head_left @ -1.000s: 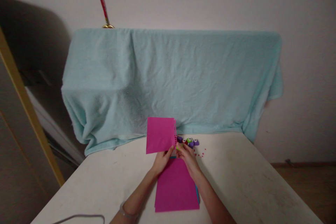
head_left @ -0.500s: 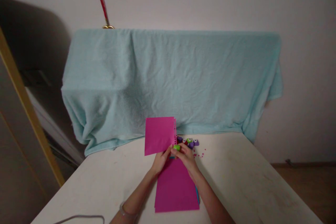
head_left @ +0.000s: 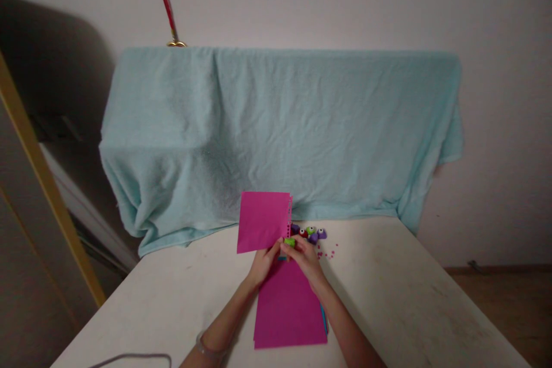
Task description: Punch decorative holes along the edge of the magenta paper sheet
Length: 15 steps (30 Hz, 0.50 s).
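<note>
A plain pale wall [head_left: 310,0] forms the background. Before it, beyond the paper stack, hangs a broad, light-blue cloth of towel-like fabric [head_left: 336,132], its lower edge lying on the white, slightly stained worktop [head_left: 401,276]. The landmark, a stack of rectangular magenta paper [head_left: 290,310], lies flat on this worktop, with blue edges showing along its right side. Just beyond the stack and toward its left, a smaller, squarish magenta sheet [head_left: 263,221] is held up, a row of small holes along its right edge. The left hand [head_left: 262,264], over the stack's far left corner, has its fingers closed in a pinch on the sheet's lower right corner. The right hand [head_left: 308,261], over the stack's far right corner, has its fingers drawn together around a small, rounded, bright-green object [head_left: 290,242], located above the stack's far edge, at the sheet's corner; whether its jaws grip the paper cannot be told. Beyond the stack, to the right, sits a cluster of small purple, red and green objects with white eye-like discs [head_left: 321,233]. Nearer the stack's far right corner lie scattered tiny magenta paper bits [head_left: 332,252].
</note>
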Each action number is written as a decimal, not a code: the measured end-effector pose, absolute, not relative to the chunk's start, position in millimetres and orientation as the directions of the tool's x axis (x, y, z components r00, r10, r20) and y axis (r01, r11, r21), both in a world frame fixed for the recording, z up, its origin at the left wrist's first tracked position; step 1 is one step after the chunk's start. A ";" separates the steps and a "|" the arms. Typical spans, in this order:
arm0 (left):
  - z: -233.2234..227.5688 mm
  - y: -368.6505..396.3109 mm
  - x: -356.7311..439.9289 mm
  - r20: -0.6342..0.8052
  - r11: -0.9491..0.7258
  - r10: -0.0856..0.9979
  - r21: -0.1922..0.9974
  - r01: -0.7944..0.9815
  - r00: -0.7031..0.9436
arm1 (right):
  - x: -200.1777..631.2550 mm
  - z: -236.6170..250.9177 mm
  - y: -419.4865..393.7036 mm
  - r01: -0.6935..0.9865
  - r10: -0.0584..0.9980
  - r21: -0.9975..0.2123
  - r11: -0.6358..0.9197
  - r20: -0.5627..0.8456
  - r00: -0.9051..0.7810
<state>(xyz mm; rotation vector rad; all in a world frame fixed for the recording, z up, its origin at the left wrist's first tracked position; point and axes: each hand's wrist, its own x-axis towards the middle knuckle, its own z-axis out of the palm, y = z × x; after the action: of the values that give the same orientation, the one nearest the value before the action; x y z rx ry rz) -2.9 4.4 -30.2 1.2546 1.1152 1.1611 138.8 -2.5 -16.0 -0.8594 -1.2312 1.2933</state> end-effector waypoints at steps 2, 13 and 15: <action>-31.7 4.9 -2.6 0.016 -0.011 0.995 0.999 -0.047 0.101 | 139.0 -15.6 -2.6 -0.217 0.976 -0.966 0.142 0.173 -0.134; -28.1 2.7 -3.0 -0.010 0.021 0.994 0.995 -0.094 0.108 | 139.0 -15.8 -2.8 -0.211 0.972 -0.966 0.152 0.185 -0.148; -28.4 2.9 -2.9 -0.008 0.020 0.994 0.994 -0.107 0.113 | 138.9 -15.0 -4.0 -0.218 0.971 -0.964 0.151 0.186 -0.151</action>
<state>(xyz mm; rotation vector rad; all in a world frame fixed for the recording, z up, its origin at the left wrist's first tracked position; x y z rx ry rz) -2.9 2.9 -28.4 1.1708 1.0548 1.1654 138.9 -4.0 -15.0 -0.8469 -1.2510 1.2929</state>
